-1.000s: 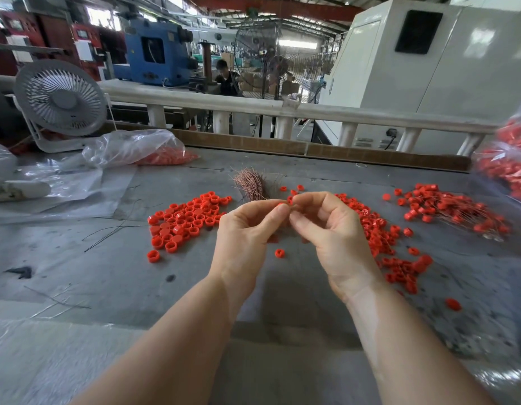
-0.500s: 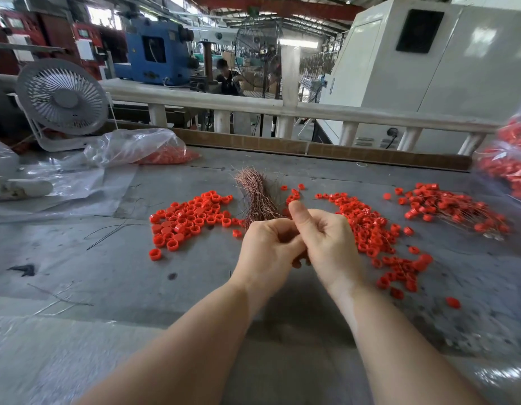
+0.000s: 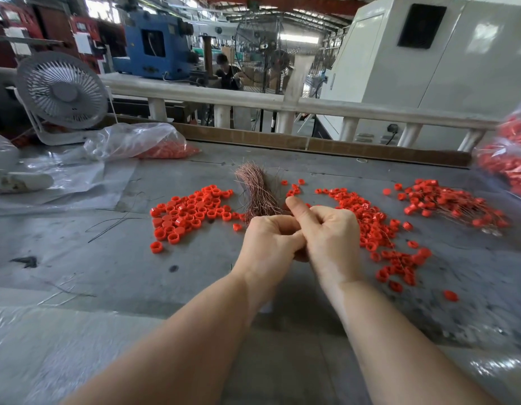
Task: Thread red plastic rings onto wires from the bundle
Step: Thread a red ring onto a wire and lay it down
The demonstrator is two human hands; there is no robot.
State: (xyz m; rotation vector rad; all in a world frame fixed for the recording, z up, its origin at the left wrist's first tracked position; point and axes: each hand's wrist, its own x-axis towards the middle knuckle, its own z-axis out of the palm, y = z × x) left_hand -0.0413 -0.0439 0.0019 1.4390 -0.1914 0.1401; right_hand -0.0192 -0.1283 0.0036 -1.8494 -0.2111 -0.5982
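Both hands meet over the middle of the grey table (image 3: 113, 264), knuckles pressed together. The left hand (image 3: 269, 244) has its fingers curled tight; what they hold is hidden. The right hand (image 3: 329, 232) is also curled, with its thumb raised toward the far side; what its fingers hold cannot be told.

The wire bundle (image 3: 257, 191), copper-coloured, lies just beyond the hands, its near end hidden behind the left hand. Loose red rings (image 3: 189, 211) form a pile to the left of the bundle; a second spread of rings (image 3: 370, 226) runs near to far on the right, just beside the right hand. Further right lies a heap of rings on wires (image 3: 446, 203).

Open table surface lies near and left of the hands, bare but for stray wires and a dark mark. The far edge carries a brown board (image 3: 311, 143) and a white railing (image 3: 253, 100). At far left stand a white fan (image 3: 62, 92) and a clear plastic bag (image 3: 136, 141) with red parts; another bag of red parts (image 3: 513, 159) sits at the right edge. Beyond are workshop machines. No legible writing.
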